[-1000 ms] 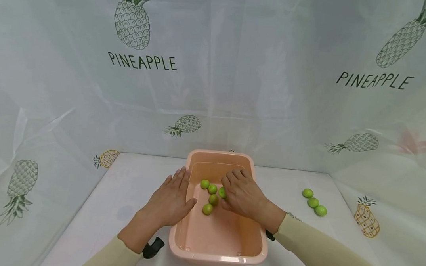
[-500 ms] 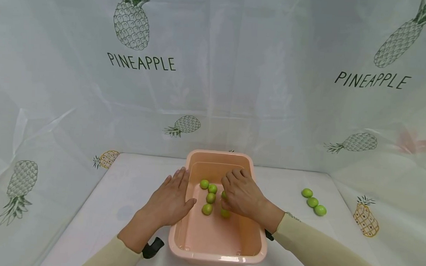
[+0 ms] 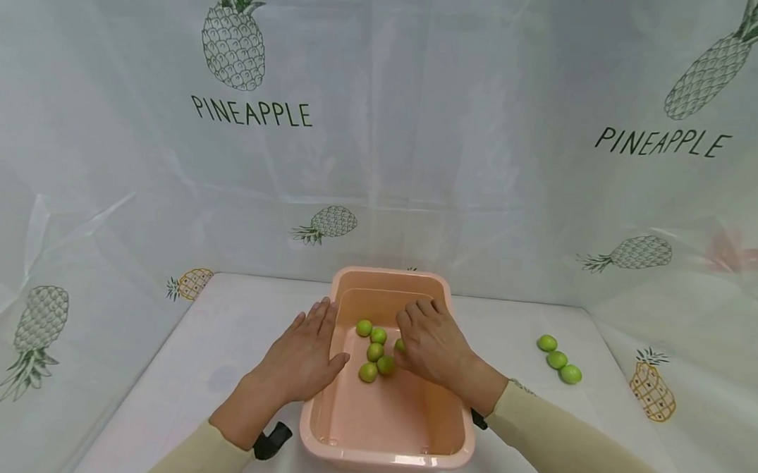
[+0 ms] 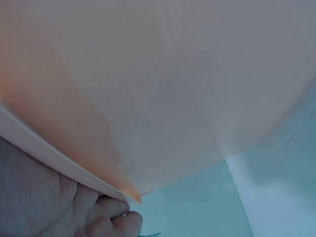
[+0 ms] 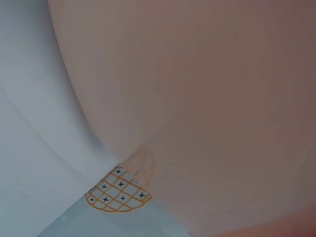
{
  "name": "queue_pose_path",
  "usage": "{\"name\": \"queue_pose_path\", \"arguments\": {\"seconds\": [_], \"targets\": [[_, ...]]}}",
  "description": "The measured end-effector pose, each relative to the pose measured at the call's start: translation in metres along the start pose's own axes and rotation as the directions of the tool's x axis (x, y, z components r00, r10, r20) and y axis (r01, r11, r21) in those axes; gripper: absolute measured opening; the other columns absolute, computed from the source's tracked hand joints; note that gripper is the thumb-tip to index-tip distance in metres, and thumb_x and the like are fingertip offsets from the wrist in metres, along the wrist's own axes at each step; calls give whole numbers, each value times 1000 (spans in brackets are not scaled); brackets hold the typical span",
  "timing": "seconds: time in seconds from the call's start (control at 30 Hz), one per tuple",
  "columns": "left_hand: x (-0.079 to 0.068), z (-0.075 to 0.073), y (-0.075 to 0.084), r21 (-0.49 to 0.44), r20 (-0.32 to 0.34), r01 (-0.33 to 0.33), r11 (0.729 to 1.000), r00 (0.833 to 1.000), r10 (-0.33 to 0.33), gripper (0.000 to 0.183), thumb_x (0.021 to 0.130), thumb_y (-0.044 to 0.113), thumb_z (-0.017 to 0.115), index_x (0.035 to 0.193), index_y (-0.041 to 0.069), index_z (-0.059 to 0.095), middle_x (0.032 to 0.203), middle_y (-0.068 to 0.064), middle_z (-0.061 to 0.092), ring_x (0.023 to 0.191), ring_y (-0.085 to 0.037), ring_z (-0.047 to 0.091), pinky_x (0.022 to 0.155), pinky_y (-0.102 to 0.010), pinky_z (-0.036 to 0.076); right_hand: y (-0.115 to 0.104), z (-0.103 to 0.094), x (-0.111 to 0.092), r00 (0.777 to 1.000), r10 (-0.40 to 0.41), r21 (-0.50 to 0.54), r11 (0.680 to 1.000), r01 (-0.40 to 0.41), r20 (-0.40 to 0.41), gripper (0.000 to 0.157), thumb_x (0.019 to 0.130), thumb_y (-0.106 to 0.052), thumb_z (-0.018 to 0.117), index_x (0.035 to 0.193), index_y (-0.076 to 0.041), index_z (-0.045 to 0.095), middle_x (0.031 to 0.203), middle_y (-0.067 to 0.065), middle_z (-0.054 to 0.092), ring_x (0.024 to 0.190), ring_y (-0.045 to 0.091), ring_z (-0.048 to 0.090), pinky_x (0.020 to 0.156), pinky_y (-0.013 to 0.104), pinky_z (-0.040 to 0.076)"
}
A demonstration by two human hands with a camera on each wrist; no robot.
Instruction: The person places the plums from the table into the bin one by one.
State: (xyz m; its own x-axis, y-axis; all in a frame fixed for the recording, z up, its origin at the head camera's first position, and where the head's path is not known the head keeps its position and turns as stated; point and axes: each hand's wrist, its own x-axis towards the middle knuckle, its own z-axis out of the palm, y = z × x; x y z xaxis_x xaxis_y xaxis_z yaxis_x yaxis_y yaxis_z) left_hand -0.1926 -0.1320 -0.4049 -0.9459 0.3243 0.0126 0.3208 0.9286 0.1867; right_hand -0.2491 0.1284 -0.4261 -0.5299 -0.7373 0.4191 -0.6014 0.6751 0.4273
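Observation:
In the head view a peach plastic basin sits before me, with several small green limes clustered on its floor. My left hand lies flat against the basin's left rim, fingers straight and thumb over the inside. The left wrist view shows part of that hand under the rim. Inside the basin, my right hand is curled, knuckles up; one lime shows partly between its thumb and forefinger. Its fingertips are hidden. The right wrist view holds only the basin wall, without the hand.
Three more limes lie in a slanting row on the white tabletop, right of the basin. A pineapple-print sheet hangs behind and at both sides. A black wrist strap shows below my left wrist.
A lime has come out from under my right hand and rolled left to the cluster. Another lime in the cluster has shifted slightly left. My left hand has stayed put.

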Motion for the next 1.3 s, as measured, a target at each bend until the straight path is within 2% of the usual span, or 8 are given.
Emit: {"name": "queue_pose_path", "arguments": {"seconds": [0.23, 0.47, 0.6, 0.67, 0.83, 1.03, 1.2, 1.3], "targets": [[0, -1, 0, -9, 5, -5, 1000, 1000, 5, 87, 106, 47, 58, 164, -7, 23, 172, -25, 24, 161, -38, 24, 130, -57, 24, 6, -5, -3, 991, 48, 42, 998, -43, -122, 31, 84, -34, 66, 81, -10, 48, 76, 2, 43, 74, 22, 36, 71, 36, 35], [1, 0, -1, 6, -4, -6, 1000, 1000, 6, 87, 105, 48, 58, 164, -7, 24, 172, -25, 25, 161, -38, 24, 130, -57, 25, 22, -11, -12, 982, 102, 102, 991, -86, -160, 34, 96, -40, 53, 98, -6, 57, 88, 6, 54, 84, 28, 50, 78, 43, 45], [1, -1, 0, 15, 0, -10, 1000, 1000, 10, 86, 106, 48, 57, 164, -7, 25, 172, -25, 25, 161, -39, 24, 130, -57, 24, 39, -16, -24, 961, 160, 127, 983, -133, -227, 41, 101, -39, 43, 106, -3, 61, 95, 11, 61, 88, 34, 57, 79, 49, 47], [0, -1, 1, 19, 0, -10, 1000, 1000, 10, 86, 106, 48, 57, 164, -7, 26, 171, -25, 26, 161, -40, 24, 130, -57, 24, 49, -17, -33, 947, 199, 143, 976, -167, -253, 40, 100, -37, 47, 106, -1, 62, 96, 14, 63, 89, 37, 58, 77, 51, 47], [0, -1, 0, 24, 5, 0, 1000, 1000, 0, 87, 105, 49, 57, 164, -7, 26, 172, -25, 25, 161, -40, 23, 130, -57, 22, 83, -10, -71, 917, 288, 138, 956, -259, -275, 40, 93, -37, 57, 104, 2, 63, 93, 18, 63, 85, 40, 56, 72, 55, 46], [0, 0, -1, 10, -3, -20, 1000, 1000, 20, 88, 105, 50, 56, 164, -7, 25, 172, -26, 23, 161, -41, 21, 131, -57, 21, 119, 6, -144, 900, 366, 88, 931, -355, -237, 56, 99, -47, 45, 103, 5, 64, 88, 19, 62, 82, 44, 55, 65, 54, 40], [-1, 1, -4, 5, -2, -32, 999, 999, 32, 90, 105, 54, 55, 165, -6, 23, 173, -25, 20, 162, -41, 17, 131, -58, 18, 134, 19, -203, 887, 443, 48, 897, -440, -129, 69, 101, -57, 38, 106, 6, 64, 90, 19, 63, 86, 46, 57, 66, 56, 41], [-2, 0, -6, 2, -4, -34, 999, 999, 34, 91, 105, 54, 55, 165, -6, 22, 173, -25, 20, 162, -41, 17, 131, -58, 18, 137, 23, -232, 867, 499, 27, 867, -498, -18, 63, 98, -55, 53, 109, 5, 64, 92, 19, 64, 90, 45, 58, 68, 56, 42]]}}
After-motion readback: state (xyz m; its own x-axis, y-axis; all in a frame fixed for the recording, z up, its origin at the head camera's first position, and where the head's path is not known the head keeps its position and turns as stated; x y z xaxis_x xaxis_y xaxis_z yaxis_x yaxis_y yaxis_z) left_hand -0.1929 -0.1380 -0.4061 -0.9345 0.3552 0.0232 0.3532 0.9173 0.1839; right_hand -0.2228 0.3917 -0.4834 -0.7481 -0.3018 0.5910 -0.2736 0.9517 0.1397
